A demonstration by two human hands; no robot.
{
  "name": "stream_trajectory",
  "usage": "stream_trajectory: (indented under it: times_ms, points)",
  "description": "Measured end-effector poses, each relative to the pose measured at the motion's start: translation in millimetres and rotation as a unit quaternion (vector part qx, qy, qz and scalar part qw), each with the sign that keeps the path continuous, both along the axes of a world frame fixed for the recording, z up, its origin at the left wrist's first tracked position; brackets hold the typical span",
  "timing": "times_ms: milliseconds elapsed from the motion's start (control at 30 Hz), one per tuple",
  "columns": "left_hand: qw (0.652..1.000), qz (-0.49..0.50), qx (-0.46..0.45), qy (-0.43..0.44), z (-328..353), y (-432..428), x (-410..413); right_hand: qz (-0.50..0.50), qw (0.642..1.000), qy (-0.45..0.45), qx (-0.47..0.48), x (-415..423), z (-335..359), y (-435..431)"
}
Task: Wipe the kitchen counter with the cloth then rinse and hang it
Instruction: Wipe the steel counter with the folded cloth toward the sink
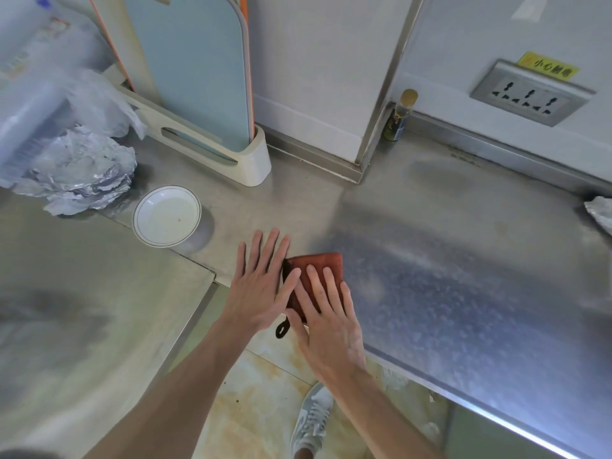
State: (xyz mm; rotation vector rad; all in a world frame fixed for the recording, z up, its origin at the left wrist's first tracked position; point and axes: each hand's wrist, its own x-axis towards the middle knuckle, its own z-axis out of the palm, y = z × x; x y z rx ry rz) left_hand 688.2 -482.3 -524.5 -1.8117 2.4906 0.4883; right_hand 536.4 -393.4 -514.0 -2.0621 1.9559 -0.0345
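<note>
The folded reddish-brown cloth [323,264] lies flat on the stainless-steel counter [447,260], just inside its front edge at the inner corner where two runs of worktop meet. It is folded into a thick rectangle, and its long axis seems to run from the front edge toward the wall. A black hanging loop [281,329] trails off its near left corner over the edge.

The right hand [331,329] is the one on it. Its straight, slightly spread fingers [314,286] are laid flat across the cloth's near half, pressing rather than gripping. The far half of the cloth pokes out beyond the fingertips. The left hand [261,283] lies just beside the cloth on its left, palm down on bare steel with fingers straight and fanned. Its thumb reaches the cloth's left edge (whether it bears on the cloth or only touches it is hard to tell). Neither hand holds anything.

The widest unwiped-looking stretch lies to the right of the cloth, where the steel shows a mottled, filmy sheen. I judge a sweep that way would suit the right hand, which is already on top.

To the left a white saucer [167,216] stands near the counter's step, well apart from the cloth. Beyond it are crumpled foil [82,170] and clear plastic bags [99,101]. A rack [231,160] against the wall holds a pale blue cutting board [198,71] upright. A small capped bottle [399,117] stands in the wall corner, and a wall socket [530,94] sits to its right. Below the edge are tiled floor [265,392] and a grey sneaker [313,419].
</note>
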Motion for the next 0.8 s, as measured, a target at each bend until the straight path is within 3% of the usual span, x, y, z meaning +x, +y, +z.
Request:
stream_trajectory:
  times_ms: [200,467,567,800]
  points:
    - [1.000,0.004,0.013,-0.008,2,0,-2,-0.059,0.998,0.020,0.003,-70,2,42]
    - [0.999,0.012,0.019,-0.028,-1,1,-7,-0.225,0.972,0.063,0.032,-200,7,133]
    - [0.999,0.011,0.034,-0.029,-3,-1,-6,-0.246,0.968,0.045,0.032,-181,6,124]
    - [0.999,0.015,0.026,-0.026,-9,0,-6,-0.105,0.994,0.014,0.002,-60,7,57]
